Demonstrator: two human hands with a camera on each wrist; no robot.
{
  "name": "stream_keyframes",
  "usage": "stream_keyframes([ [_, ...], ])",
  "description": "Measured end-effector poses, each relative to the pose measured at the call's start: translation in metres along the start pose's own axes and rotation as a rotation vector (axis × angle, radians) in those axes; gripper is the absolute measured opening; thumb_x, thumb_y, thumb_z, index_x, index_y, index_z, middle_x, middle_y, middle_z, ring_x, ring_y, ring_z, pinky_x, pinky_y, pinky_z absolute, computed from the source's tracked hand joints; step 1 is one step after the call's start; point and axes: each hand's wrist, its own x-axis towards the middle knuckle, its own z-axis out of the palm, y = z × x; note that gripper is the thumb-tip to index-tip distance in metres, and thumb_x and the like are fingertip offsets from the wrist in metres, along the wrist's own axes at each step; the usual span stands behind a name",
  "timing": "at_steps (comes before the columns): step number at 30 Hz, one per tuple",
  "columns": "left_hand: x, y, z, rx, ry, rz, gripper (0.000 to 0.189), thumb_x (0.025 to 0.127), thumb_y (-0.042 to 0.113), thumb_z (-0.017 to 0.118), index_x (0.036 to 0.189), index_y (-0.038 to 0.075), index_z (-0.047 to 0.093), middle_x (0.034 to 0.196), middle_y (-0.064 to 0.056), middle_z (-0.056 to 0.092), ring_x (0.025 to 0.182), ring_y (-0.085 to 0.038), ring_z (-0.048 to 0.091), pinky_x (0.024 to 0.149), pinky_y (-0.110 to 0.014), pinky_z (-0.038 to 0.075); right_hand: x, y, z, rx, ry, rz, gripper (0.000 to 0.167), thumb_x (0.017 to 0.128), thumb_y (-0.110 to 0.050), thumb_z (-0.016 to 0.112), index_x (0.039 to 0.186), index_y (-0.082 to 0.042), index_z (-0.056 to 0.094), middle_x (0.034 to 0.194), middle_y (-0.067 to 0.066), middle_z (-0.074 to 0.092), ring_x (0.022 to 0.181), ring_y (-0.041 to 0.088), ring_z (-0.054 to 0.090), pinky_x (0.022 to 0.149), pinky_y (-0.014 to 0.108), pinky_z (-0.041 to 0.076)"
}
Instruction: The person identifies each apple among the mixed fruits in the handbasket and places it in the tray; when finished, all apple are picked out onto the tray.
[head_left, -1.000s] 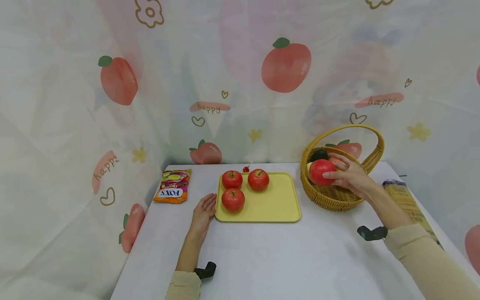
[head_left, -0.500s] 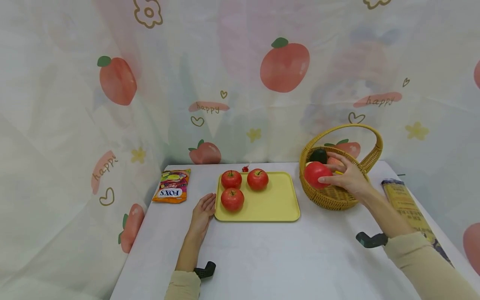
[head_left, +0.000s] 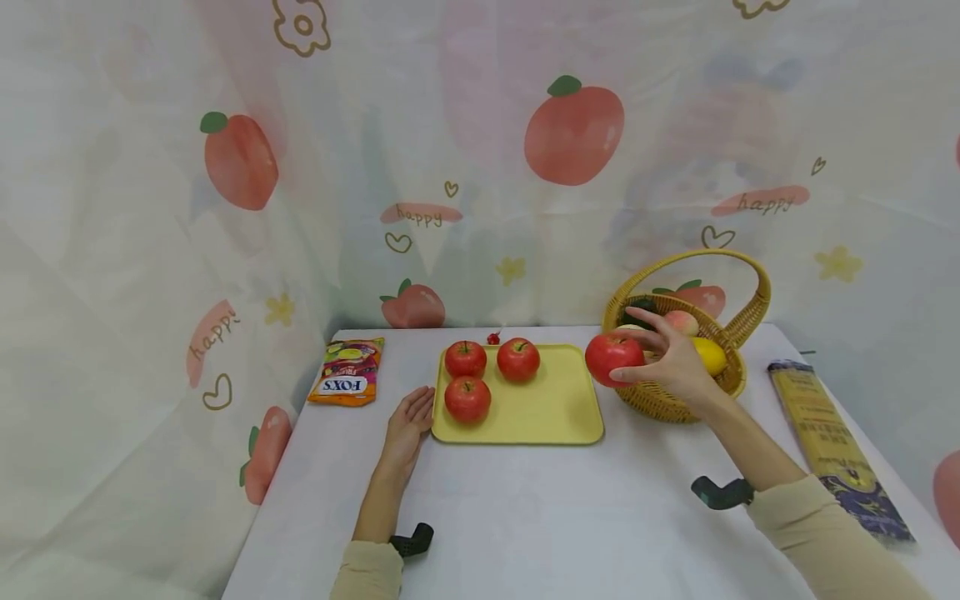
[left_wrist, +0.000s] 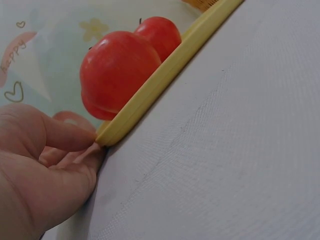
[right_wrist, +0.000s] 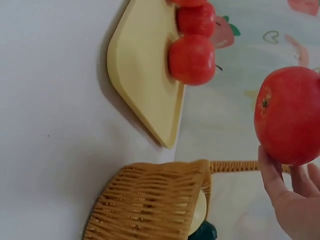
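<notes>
My right hand (head_left: 672, 367) holds a red apple (head_left: 613, 360) between thumb and fingers, just above the yellow tray's right edge and in front of the wicker basket (head_left: 654, 407). In the right wrist view that apple (right_wrist: 289, 115) is raised off the table, its dimpled end showing. Three more red apples, one of them the front apple (head_left: 467, 400), sit on the left half of the yellow tray (head_left: 551, 408). At the tray's left rim rests my left hand (head_left: 406, 429), its fingers fairly straight; the left wrist view shows digits touching the tray's corner (left_wrist: 111, 135).
In the basket lie a yellow lemon-like fruit (head_left: 709, 356), a peach (head_left: 681, 322) and a dark green item (head_left: 639, 308). An orange FOX'S candy bag (head_left: 347, 372) lies left. A long gold and purple packet (head_left: 832, 442) lies right. A patterned curtain stands behind.
My right hand has carried the apple left, from over the basket to the tray's right edge, uncovering the lemon-like fruit and peach. The left hand stays at the tray.
</notes>
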Motion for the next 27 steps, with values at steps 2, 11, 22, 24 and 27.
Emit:
stream_keyframes([
  [2, 0.0, 0.0, 0.0, 0.001, 0.004, -0.001, 0.062, 0.098, -0.019, 0.045, 0.157, -0.002, 0.037, 0.161, -0.023, 0.041, 0.151, -0.035, 0.038, 0.121, -0.041, 0.036, 0.001, -0.001, 0.008, -0.01, 0.0, -0.027, 0.098, 0.084, -0.015, 0.088, 0.163, -0.017, 0.03, 0.144, 0.016, 0.061, 0.118, 0.015, 0.061, 0.089, 0.022, 0.059],
  [11, 0.0, 0.001, 0.0, -0.001, -0.004, -0.002, 0.062, 0.098, -0.02, 0.044, 0.157, -0.003, 0.037, 0.161, -0.023, 0.041, 0.151, -0.035, 0.038, 0.121, -0.04, 0.036, 0.007, -0.006, 0.038, 0.032, -0.026, -0.04, 0.098, 0.08, -0.014, 0.091, 0.161, -0.022, 0.036, 0.144, 0.016, 0.061, 0.124, 0.02, 0.06, 0.096, 0.024, 0.057],
  [22, 0.0, -0.001, -0.001, 0.004, -0.02, 0.015, 0.061, 0.099, -0.019, 0.043, 0.157, -0.004, 0.035, 0.162, -0.025, 0.038, 0.152, -0.036, 0.036, 0.123, -0.043, 0.034, 0.014, 0.0, 0.067, 0.059, -0.074, -0.085, 0.101, 0.078, -0.011, 0.093, 0.161, -0.022, 0.037, 0.145, 0.012, 0.062, 0.133, 0.029, 0.054, 0.103, 0.038, 0.056],
  [24, 0.0, -0.001, -0.001, -0.001, -0.022, 0.019, 0.061, 0.099, -0.019, 0.043, 0.157, -0.005, 0.035, 0.162, -0.026, 0.038, 0.152, -0.037, 0.036, 0.123, -0.043, 0.033, 0.015, 0.001, 0.072, 0.06, -0.075, -0.087, 0.101, 0.077, -0.01, 0.093, 0.161, -0.021, 0.037, 0.145, 0.012, 0.062, 0.134, 0.03, 0.053, 0.101, 0.039, 0.058],
  [27, 0.001, -0.001, -0.001, -0.005, -0.021, 0.024, 0.061, 0.098, -0.02, 0.043, 0.156, -0.005, 0.035, 0.162, -0.026, 0.038, 0.152, -0.037, 0.035, 0.123, -0.043, 0.033, 0.016, 0.002, 0.079, 0.045, -0.073, -0.087, 0.101, 0.076, -0.01, 0.094, 0.16, -0.021, 0.039, 0.145, 0.012, 0.062, 0.136, 0.032, 0.052, 0.103, 0.049, 0.056],
])
